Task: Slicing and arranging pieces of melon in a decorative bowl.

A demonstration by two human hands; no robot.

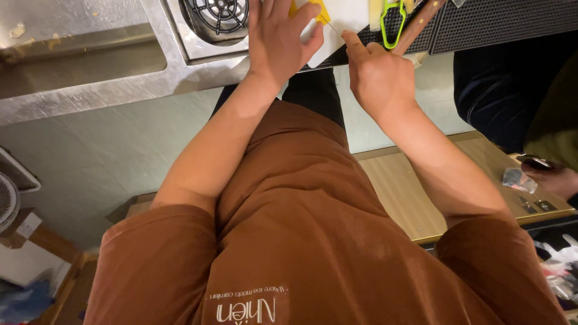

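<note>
A working kitchen or drinks bar, by the look of it, more commercial than home. A stainless steel counter (108, 84) runs across the far side, with a sunk sink (78, 42) at far left and a round black drain grate (220, 15) set in a steel tray beside it. To the right lie a white cutting board (346, 15) and black rubber bar mats (506, 18). A green peeler (391, 24) rests there. Nearer, right, stands a wooden shelf (409, 192).

Head camera looks steeply down, close over the counter (90, 90).
</note>
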